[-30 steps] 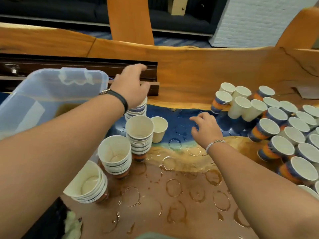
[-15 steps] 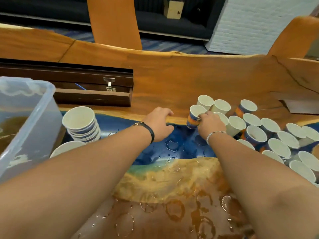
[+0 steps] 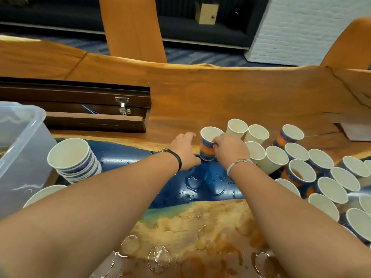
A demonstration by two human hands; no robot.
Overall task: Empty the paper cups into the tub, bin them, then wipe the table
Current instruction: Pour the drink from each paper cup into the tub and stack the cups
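Nearest part of the tabletop [image 3: 200, 221]: tan and brown surface, marked with wet rings [image 3: 159, 257] and brown stains. Beyond it runs a blue band [image 3: 200, 187] carrying droplets and more ring marks.

At left stands a clear plastic tub [image 3: 24, 149], with 1 stack of nested cups [image 3: 74, 159] just beside it.

At centre, the right hand [image 3: 230, 149] pinches the side of an upright cup [image 3: 208, 141] whose base sits at the far edge of the blue band. The left hand [image 3: 184, 151] lies just beside that cup, fingers loosely bent, gripping nothing that shows.

To the right is a crowd of upright cups [image 3: 321, 173], at least 1 with brown liquid inside.

Farther back, a dark wooden case [image 3: 80, 109] with a metal latch rests on bare wood.

Past the table: 2 wooden chair backs [image 3: 132, 29], striped blue carpet [image 3: 200, 57], a dark sofa [image 3: 190, 27] and a white brick wall [image 3: 311, 29].
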